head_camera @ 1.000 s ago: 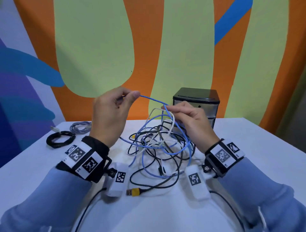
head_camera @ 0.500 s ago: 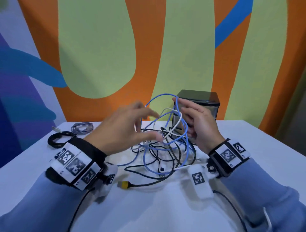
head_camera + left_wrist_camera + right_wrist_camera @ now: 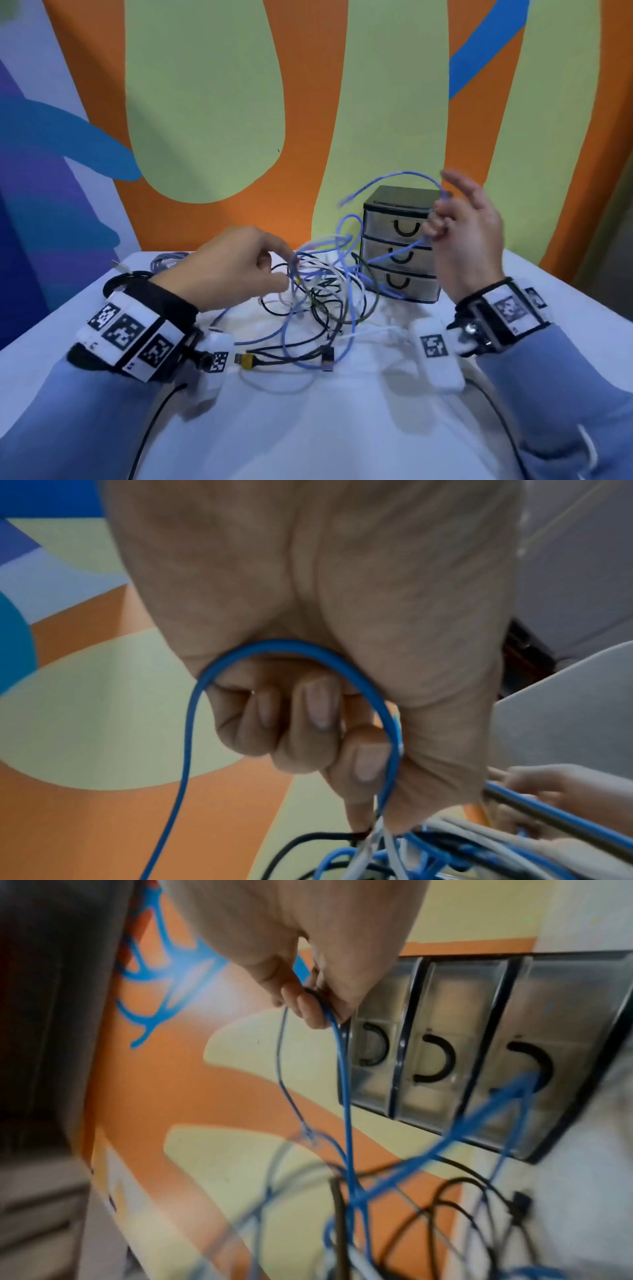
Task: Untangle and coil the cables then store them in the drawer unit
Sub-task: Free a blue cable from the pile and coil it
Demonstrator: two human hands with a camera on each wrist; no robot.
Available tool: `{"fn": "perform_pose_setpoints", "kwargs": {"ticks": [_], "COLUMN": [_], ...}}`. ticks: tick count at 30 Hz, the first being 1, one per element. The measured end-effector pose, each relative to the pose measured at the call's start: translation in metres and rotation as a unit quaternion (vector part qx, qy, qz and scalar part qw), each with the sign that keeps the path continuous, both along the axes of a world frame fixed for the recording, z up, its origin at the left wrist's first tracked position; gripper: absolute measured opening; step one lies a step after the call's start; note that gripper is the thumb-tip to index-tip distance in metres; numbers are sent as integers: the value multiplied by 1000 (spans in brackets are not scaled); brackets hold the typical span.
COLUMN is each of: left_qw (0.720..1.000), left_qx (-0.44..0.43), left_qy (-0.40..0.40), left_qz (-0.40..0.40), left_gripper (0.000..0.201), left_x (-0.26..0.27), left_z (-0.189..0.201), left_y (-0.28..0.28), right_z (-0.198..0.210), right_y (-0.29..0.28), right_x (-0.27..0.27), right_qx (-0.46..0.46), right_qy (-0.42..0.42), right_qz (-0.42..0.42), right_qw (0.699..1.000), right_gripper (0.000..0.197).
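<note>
At the counter's (image 3: 342, 428) 9 o'clock edge lie a coiled black cable (image 3: 118, 281) and a coiled grey cable (image 3: 168, 262), apart from the main knot. The person's left hand (image 3: 233, 265) reaches in beside them, fingers (image 3: 315, 704) curled and pinching strands at the left of the tangle (image 3: 322, 298) of blue, white and black cables heaped at the counter's centre; a loop of the blue cable (image 3: 404, 176) also runs through its palm in the left wrist view. A yellow plug (image 3: 248, 361) rests at the heap's 7 o'clock. The right hand (image 3: 469, 236) is raised at the heap's 2 o'clock, its fingertips (image 3: 304, 1007) pinching the blue cable, other fingers spread. From that pinch the cable arches up toward 12 o'clock and ends free in the air, while its long run drops toward 8 o'clock into the knot, so the right hand is likely better placed to draw it out. Behind it stands the drawer unit (image 3: 400, 246), three drawers closed. No readable writing shows; only square coded markers on the wristbands (image 3: 123, 332).
</note>
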State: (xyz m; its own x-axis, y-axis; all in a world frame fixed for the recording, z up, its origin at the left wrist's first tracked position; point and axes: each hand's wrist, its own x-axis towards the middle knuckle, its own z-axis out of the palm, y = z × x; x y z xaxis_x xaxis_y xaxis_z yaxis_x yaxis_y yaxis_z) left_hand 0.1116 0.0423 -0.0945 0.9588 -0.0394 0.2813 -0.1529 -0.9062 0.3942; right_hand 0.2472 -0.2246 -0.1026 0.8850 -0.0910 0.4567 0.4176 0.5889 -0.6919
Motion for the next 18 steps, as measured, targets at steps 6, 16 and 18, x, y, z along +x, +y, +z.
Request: {"fn": "perform_pose_setpoints", "kwargs": {"ticks": [6, 16, 18], "left_qw": [992, 914, 895], "left_qx": [57, 86, 45], "left_qy": [-80, -392, -437], "left_qz": [77, 51, 80], "left_gripper": [26, 21, 23], "left_x": [7, 2, 3], "left_z": [-7, 0, 0], "left_y": [22, 12, 15], "right_z": [8, -1, -4], "right_y": [-19, -18, -21], "right_x": [5, 14, 17], "right_qx": [70, -218, -233], "right_qy": [37, 7, 19], "right_qz": [-37, -265, -271], "right_qw": [996, 939, 934], "right_gripper": [51, 38, 37]}}
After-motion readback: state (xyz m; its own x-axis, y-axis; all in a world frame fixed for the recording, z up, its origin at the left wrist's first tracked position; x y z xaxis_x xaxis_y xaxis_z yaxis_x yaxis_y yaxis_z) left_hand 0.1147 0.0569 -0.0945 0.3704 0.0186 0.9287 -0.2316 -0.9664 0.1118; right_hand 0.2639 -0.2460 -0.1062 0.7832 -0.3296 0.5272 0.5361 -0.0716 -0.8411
